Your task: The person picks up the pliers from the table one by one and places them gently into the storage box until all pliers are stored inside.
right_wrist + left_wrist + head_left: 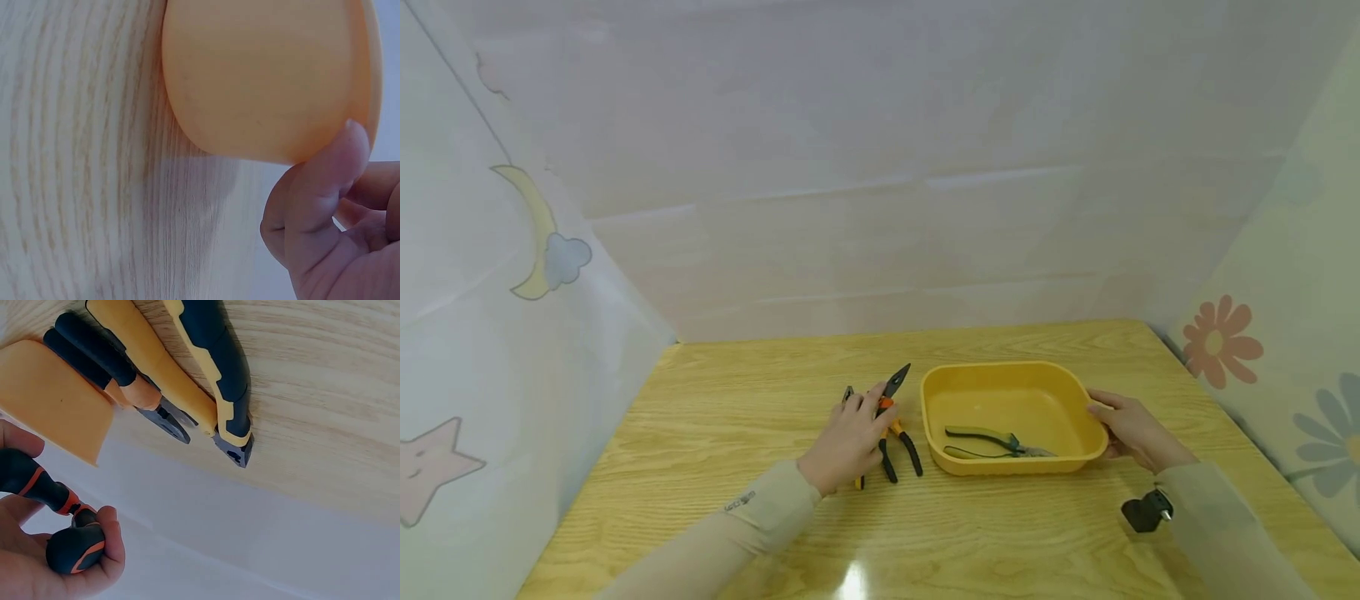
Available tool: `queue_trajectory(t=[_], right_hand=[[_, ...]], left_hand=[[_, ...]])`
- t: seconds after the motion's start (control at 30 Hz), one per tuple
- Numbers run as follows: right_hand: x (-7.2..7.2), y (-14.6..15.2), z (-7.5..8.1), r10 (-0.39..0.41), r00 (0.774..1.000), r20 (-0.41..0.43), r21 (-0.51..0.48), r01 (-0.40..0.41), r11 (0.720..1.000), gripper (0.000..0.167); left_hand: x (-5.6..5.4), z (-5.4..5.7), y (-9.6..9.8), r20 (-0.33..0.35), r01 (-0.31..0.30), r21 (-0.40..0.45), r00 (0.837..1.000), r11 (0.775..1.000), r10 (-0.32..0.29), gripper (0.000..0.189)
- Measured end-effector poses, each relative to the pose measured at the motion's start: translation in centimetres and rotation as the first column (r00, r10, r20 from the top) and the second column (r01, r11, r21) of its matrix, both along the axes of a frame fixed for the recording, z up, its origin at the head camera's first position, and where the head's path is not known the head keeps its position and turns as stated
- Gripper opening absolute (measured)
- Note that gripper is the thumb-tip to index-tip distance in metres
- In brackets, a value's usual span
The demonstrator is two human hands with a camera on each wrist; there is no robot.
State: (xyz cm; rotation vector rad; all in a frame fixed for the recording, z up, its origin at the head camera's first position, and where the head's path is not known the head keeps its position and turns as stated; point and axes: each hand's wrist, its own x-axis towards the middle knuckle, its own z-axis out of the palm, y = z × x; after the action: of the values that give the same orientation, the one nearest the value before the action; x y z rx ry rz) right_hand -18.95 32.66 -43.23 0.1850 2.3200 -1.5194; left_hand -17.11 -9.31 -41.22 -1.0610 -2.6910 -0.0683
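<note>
My left hand (846, 437) grips long-nose pliers (897, 382) by their dark handles with red-orange trim (75, 553), the dark nose pointing away from me. Beneath and beside that hand, pliers with orange and black handles (912, 454) lie on the table. Another pair with yellow and black handles (212, 369) lies next to them in the left wrist view, mostly hidden by the hand in the head view. On the right, my right hand (1135, 429) pinches the rim of a yellow plastic bin (932, 417), thumb over the edge. Green-handled pliers (1000, 437) lie inside the bin.
The wooden table (737, 400) has pale wall sheets (880, 250) along its back and both sides. A small black device (1146, 510) is strapped at my right wrist.
</note>
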Motion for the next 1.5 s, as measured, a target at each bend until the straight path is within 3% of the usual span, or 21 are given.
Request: queue_trajectory(t=[0.27,0.5,0.83,1.03,1.3,1.5], right_hand=[[0.0,0.0,0.1,-0.003,1.0,-0.002,0.006,0.003,1.0,0.057],[0.1,-0.1,0.0,0.0,1.0,-0.008,-0.01,0.0,1.0,0.057],[0.2,-0.2,-0.1,0.004,1.0,-0.028,0.02,-0.004,1.0,0.056],[0.1,0.0,-0.1,-0.002,1.0,-0.012,0.013,0.002,1.0,0.056],[-0.4,0.3,0.6,-0.007,1.0,0.017,0.054,0.006,0.998,0.058],[-1.4,0.6,1.0,0.023,0.999,0.039,0.047,-0.025,0.999,0.06]], left_hand=[[-0.3,0.4,0.8,0.007,0.028,-0.058,1.0,0.998,-0.028,0.057],[-0.6,0.2,1.4,0.04,0.065,-0.045,0.997,0.997,-0.063,0.059],[-0.8,0.2,1.9,0.017,0.066,-0.085,0.998,0.994,-0.065,0.06],[-1.1,0.5,2.3,-0.014,0.099,-0.102,0.995,0.99,-0.101,0.055],[-1.5,0.9,3.1,-0.021,0.126,-0.167,0.991,0.978,-0.131,0.055],[-2.3,1.1,3.6,0.012,0.173,-0.149,0.985,0.974,-0.173,0.054]])
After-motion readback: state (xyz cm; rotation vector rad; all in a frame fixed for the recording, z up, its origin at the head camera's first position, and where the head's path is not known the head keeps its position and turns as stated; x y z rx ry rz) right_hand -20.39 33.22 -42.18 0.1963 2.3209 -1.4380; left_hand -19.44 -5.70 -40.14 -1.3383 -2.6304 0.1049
